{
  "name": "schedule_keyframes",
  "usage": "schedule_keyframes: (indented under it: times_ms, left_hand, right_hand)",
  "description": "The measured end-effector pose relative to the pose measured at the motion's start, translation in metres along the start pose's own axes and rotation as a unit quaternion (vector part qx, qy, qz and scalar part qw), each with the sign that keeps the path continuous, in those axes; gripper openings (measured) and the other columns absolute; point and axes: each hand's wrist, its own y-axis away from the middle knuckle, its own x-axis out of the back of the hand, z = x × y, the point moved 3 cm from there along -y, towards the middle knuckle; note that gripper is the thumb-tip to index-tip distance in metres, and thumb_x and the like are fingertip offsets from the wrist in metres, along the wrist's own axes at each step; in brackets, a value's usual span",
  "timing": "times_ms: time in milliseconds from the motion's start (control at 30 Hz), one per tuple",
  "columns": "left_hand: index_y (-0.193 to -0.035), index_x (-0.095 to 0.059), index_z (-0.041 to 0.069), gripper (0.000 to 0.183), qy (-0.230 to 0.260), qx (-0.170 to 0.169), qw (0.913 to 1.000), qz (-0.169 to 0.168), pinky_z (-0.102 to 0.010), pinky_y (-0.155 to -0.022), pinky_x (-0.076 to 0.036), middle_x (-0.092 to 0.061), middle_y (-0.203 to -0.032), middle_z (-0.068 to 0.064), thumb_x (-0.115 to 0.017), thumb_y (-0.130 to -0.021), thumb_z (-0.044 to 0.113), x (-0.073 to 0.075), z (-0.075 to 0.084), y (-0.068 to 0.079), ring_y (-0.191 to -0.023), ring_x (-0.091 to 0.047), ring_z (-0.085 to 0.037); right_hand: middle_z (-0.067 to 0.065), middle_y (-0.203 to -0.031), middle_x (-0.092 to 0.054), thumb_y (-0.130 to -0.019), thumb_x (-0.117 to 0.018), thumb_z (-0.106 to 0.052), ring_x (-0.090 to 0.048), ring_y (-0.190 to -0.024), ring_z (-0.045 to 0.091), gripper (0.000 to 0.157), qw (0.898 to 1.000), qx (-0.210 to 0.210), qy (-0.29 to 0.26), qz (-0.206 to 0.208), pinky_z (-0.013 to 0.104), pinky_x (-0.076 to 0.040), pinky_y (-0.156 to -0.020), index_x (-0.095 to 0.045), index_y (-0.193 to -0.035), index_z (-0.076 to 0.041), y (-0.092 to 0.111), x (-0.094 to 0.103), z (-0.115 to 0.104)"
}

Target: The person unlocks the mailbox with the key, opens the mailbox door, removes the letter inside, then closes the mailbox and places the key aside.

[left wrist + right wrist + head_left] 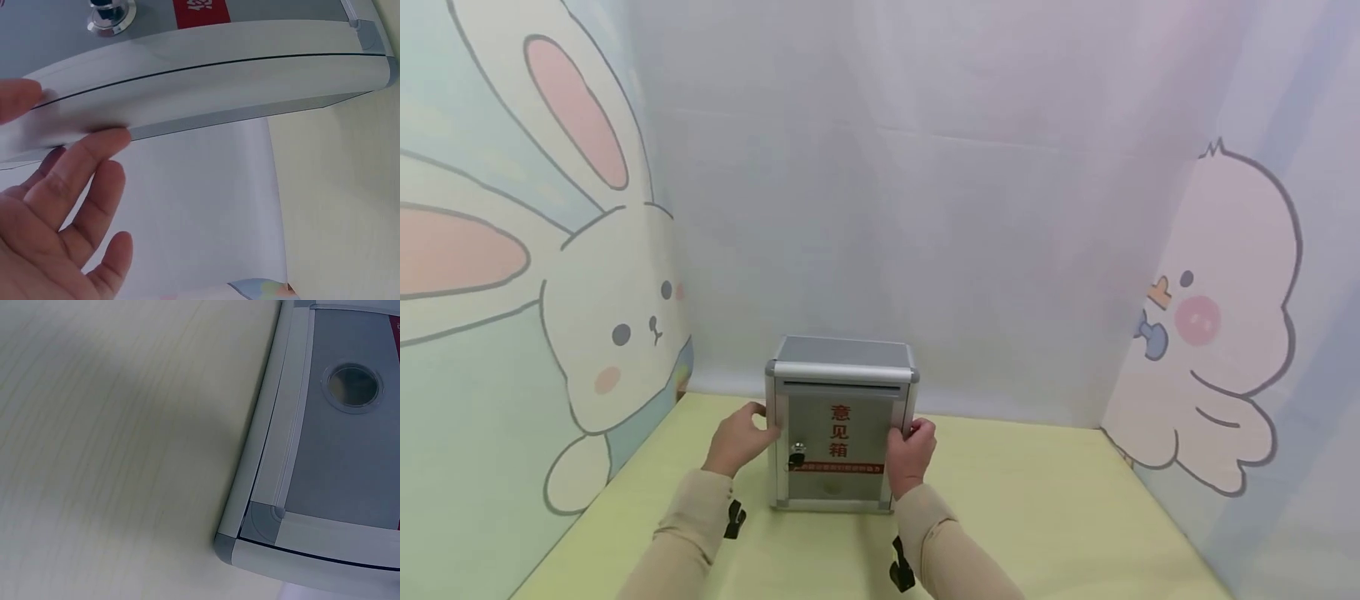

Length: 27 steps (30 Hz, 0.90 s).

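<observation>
A grey metal suggestion box with silver trim and red Chinese characters stands upright on the table. Its front has a slot near the top and a lock with a key hanging from it. My left hand grips the box's left edge, thumb at the front, fingertips against the side; the left wrist view shows these fingers bent and the little finger free. At the right edge, my right hand holds the box, thumb on the front frame. The right wrist view shows the box's round window but not the hand.
A pale yellow tabletop spreads around the box. Behind it hangs a plain whitish curtain. A cartoon rabbit is printed on the left wall and a cartoon chick on the right one.
</observation>
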Motion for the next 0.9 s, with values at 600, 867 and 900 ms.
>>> schedule_keyframes:
  times_ms: [600, 867, 900]
  left_hand:
    - [-0.098, -0.066, -0.007, 0.031, 0.051, -0.022, 0.9979, -0.033, -0.044, -0.067, -0.051, -0.068, -0.091, -0.015, -0.069, -0.080, 0.018, -0.030, 0.020, 0.001, -0.082, -0.064, -0.028]
    - [-0.096, -0.067, -0.005, 0.029, 0.069, -0.026, 0.9966, -0.037, -0.043, -0.066, -0.051, -0.069, -0.091, -0.014, -0.071, -0.080, 0.019, -0.041, 0.029, 0.003, -0.082, -0.064, -0.028]
    - [-0.096, -0.068, -0.004, 0.029, 0.072, -0.025, 0.9964, -0.036, -0.042, -0.066, -0.051, -0.069, -0.091, -0.013, -0.072, -0.080, 0.020, -0.043, 0.029, 0.003, -0.081, -0.064, -0.027]
  right_hand:
    - [0.004, -0.071, -0.035, -0.071, -0.046, 0.008, -0.036, -0.064, 0.018, 0.017, 0.998, 0.033, -0.051, 0.023, 0.029, -0.032, -0.058, -0.036, -0.080, -0.004, -0.015, 0.042, 0.015]
    - [0.003, -0.073, -0.035, -0.072, -0.046, 0.008, -0.036, -0.067, 0.016, 0.016, 0.998, 0.029, -0.048, 0.031, 0.028, -0.032, -0.060, -0.036, -0.081, -0.003, -0.020, 0.059, 0.020]
    - [0.003, -0.073, -0.035, -0.073, -0.046, 0.008, -0.036, -0.067, 0.016, 0.016, 0.998, 0.031, -0.048, 0.033, 0.028, -0.032, -0.060, -0.037, -0.081, -0.003, -0.020, 0.061, 0.020]
